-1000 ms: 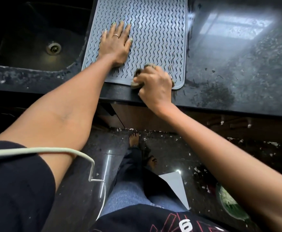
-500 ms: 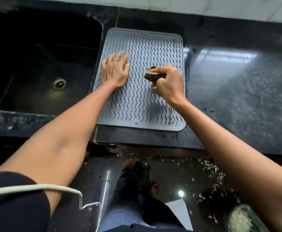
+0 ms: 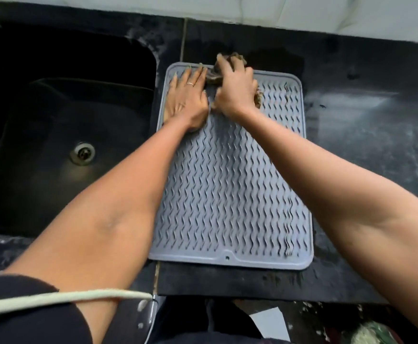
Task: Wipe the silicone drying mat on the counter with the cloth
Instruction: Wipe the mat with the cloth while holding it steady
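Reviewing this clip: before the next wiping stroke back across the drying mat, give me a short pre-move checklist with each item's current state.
1. Cloth gripped in right hand: ok, bunched under the fingers at the mat's far edge.
2. Left hand bracing the silicone drying mat: ok, flat on the far left corner.
3. Mat fully on the counter: ok, near edge sits inside the counter front.
4. Mat clear of the sink: ok, left edge lies beside the basin, not over it.
5. Stroke path toward the near edge free: ok, nothing on the ribbed surface.
6. Mat surface already clean: cannot tell, motion blur.
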